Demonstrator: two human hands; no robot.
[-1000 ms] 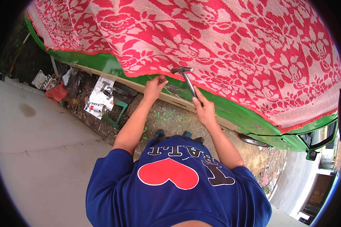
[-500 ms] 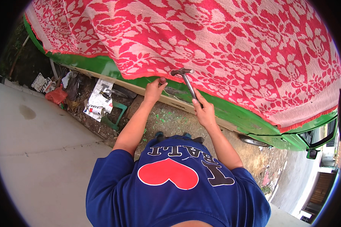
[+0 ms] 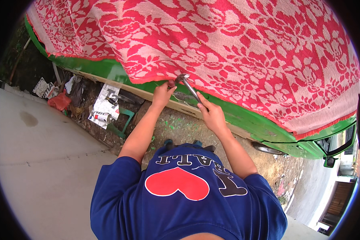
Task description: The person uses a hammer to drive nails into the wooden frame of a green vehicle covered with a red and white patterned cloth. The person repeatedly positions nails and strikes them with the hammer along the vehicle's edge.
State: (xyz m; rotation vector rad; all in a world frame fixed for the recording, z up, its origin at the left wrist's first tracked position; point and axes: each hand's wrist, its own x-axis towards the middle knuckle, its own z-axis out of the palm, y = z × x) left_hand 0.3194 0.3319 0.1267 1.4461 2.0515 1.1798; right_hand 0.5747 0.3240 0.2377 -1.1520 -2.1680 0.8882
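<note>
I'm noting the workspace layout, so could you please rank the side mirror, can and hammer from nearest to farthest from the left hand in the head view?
1. Hammer: just right of the left hand.
2. Can: lower left.
3. Side mirror: far right.

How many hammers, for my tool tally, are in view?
1: the hammer in the right hand, its head beside the reddish-brown object in the left hand. Others may be hidden under the cloth.

One head-worn fisheye camera looks steeply down.
</note>
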